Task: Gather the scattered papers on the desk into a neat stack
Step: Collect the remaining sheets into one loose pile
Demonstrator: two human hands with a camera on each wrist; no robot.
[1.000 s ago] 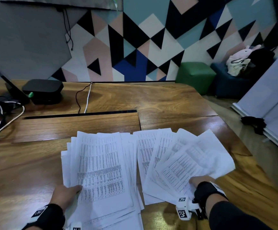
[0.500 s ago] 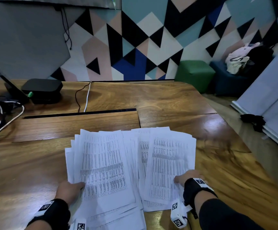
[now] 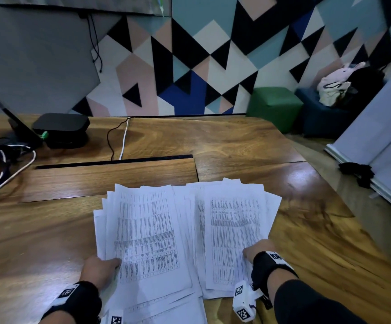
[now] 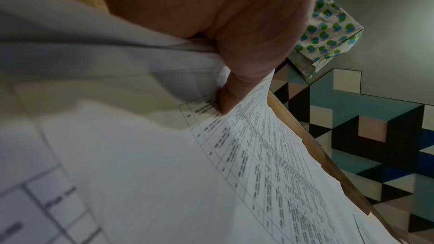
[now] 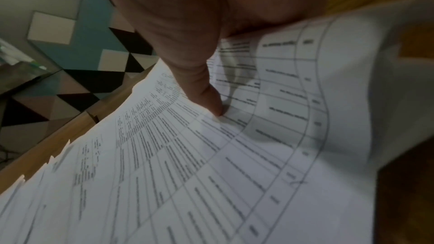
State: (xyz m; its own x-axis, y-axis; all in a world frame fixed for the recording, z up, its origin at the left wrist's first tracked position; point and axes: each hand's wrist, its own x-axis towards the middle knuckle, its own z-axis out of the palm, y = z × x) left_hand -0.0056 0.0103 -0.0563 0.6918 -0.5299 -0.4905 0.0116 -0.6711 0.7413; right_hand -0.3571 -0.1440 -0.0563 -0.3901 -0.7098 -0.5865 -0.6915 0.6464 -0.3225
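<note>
Two loose piles of printed white sheets lie side by side on the wooden desk [image 3: 236,146]. My left hand [image 3: 101,267] pinches the left pile [image 3: 145,232] at its near left edge, thumb on top and fingers hidden beneath. In the left wrist view the thumb [image 4: 234,96] presses the top sheet [image 4: 234,183]. My right hand [image 3: 255,250] pinches the right pile [image 3: 232,232] at its near right edge. The right wrist view shows the thumb [image 5: 206,92] on the printed sheet [image 5: 187,164]. The piles overlap a little in the middle.
A black box [image 3: 61,128] and a tangle of cables [image 3: 5,160] sit at the desk's far left. A dark slot [image 3: 112,162] crosses the desk beyond the papers. Off the desk's right side stand a green pouf [image 3: 274,106] and a white panel [image 3: 381,136].
My right hand has swept the fanned right-hand sheets leftward into a squarer pile beside the left pile. My left hand has kept its hold on the left pile.
</note>
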